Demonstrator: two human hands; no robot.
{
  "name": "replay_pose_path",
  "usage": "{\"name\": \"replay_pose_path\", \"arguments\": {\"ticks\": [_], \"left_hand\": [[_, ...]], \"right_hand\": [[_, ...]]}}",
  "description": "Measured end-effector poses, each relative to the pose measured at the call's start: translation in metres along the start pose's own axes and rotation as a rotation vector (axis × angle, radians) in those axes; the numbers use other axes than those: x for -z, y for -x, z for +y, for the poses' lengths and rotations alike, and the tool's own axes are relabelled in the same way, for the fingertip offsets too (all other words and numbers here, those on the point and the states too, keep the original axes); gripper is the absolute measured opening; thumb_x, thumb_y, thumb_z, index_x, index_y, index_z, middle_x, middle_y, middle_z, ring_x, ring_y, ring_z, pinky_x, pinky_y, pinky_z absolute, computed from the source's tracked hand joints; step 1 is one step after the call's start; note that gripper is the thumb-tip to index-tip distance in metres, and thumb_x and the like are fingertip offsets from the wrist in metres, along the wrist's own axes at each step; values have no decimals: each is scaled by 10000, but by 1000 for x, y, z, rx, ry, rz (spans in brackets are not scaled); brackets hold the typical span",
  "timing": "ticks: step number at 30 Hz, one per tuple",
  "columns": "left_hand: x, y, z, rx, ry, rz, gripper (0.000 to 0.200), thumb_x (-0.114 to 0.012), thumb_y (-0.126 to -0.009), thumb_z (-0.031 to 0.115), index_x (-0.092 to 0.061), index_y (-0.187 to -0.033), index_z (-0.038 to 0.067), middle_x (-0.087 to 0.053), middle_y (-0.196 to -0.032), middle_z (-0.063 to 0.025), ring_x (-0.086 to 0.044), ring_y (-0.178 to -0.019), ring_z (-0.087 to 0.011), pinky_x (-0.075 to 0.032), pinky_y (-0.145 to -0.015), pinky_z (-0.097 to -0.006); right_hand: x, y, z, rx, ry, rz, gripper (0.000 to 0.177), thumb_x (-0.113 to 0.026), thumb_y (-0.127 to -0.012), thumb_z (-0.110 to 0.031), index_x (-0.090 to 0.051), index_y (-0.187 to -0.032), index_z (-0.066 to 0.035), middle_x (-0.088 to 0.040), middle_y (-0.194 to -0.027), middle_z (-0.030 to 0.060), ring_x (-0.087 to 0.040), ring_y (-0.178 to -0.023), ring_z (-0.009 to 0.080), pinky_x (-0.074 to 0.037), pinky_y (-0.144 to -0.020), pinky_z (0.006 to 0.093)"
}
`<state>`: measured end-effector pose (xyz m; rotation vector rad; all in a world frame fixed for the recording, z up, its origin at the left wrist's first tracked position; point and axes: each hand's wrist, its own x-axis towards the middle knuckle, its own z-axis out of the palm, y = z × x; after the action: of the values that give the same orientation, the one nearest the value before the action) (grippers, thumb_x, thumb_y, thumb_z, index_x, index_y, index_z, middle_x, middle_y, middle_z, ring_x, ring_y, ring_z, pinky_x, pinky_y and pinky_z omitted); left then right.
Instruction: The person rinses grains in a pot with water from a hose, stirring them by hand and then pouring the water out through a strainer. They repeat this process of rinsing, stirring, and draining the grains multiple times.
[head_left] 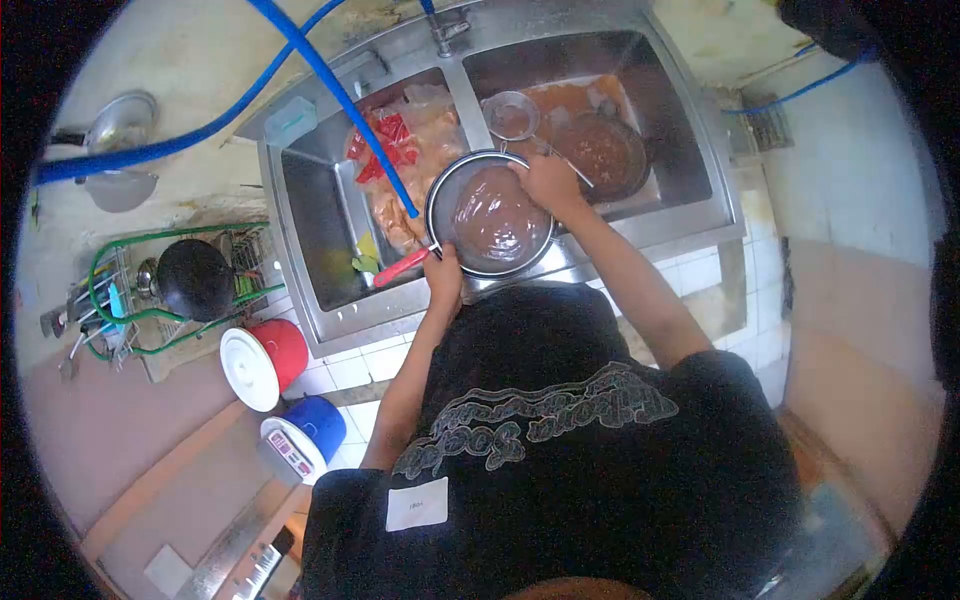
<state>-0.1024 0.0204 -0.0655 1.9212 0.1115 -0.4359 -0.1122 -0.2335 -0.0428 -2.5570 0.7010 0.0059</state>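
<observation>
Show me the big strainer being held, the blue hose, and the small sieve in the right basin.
big strainer (505, 272), head view, near rim of its metal bowl.
blue hose (340, 97), head view, middle of the straight run over the left basin.
small sieve (512, 115), head view, centre of its mesh.

This is a kitchen, plain and hard-used, perhaps a working one rather than a home's. A double steel sink (700, 190) with a tap (447, 28) sits in a white-tiled worktop (350, 372). Its basins hold food and cookware: a sieve (436, 205), a bowl (600, 150) of brown sauce, a small strainer (511, 115). A blue hose (330, 85) crosses the left basin. Beside the sink a green wire rack (110, 290) holds a black pot (195, 278) and utensils. Ladles (120, 125) hang on the wall, and tubs (288, 345) and a scale (290, 452) stand nearby.
</observation>
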Motion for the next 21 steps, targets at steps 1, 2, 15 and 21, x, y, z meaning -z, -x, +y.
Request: {"name": "replay_pose_path", "arguments": {"ticks": [1,2,15,21], "left_hand": [[-5,-1,1,75,268,28,276,-547,-875,226,-616,-887,-41,-620,-748,-93,-547,-665,-193,-438,-648,-356],[-11,-4,2,121,221,154,194,-551,-863,153,-609,-868,-32,-619,-763,-75,-538,-674,-159,-431,-642,-333],[-19,-12,59,-94,-54,164,54,-615,-750,17,-585,-715,-10,-570,-672,-36,-496,-611,-113,-399,-567,-306],[-26,-72,67,-338,-343,186,194,-632,-629,78,-581,-766,-48,-602,-732,-178,-565,-731,-386,-437,-753,-427]], "right_hand": [[-2,0,0,-13,-9,-1,445,-525,-864,-461,-635,-970,-42,-649,-791,225,-634,-729,414,-512,-666,484],[1,1,-4,-61,6,-8,457,-535,-854,-471,-644,-937,-35,-651,-780,218,-639,-714,406,-517,-659,480],[12,8,14,-259,-203,-4,451,-576,-820,-458,-678,-845,-20,-644,-789,241,-641,-755,404,-511,-691,494],[-7,-9,41,-381,-393,-18,314,-560,-814,-311,-670,-917,-36,-646,-886,244,-637,-849,390,-507,-741,494]]}}
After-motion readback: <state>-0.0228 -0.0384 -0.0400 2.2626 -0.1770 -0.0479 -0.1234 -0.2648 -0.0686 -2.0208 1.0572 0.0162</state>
